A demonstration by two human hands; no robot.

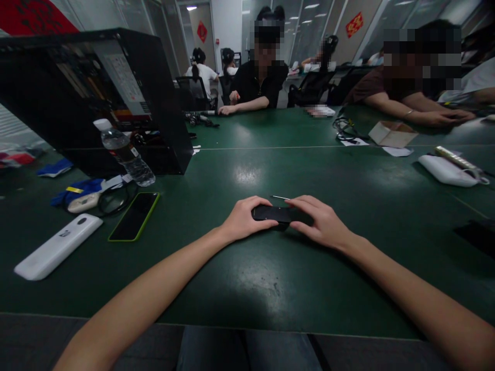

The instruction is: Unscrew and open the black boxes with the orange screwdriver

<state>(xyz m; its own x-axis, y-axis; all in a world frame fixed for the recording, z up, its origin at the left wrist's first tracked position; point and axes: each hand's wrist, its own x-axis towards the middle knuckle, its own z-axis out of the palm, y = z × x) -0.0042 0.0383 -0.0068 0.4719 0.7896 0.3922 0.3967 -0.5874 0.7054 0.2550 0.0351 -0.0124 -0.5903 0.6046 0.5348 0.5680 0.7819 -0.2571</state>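
A small black oblong case lies low over the table between my hands. My left hand is closed around its left end, fingers along the far side and thumb on the near side. At the right end, my right hand has its fingers and thumb on either side of the case, gripping it loosely. A thin metal rod lies just beyond the case, its right end by my right fingertips; whether they touch it I cannot tell. What the case is does not show.
Left on the green table are a white oblong device, a green-edged phone, a water bottle and an open computer case. Rightward are a white pouch-like object and a small box. People sit opposite.
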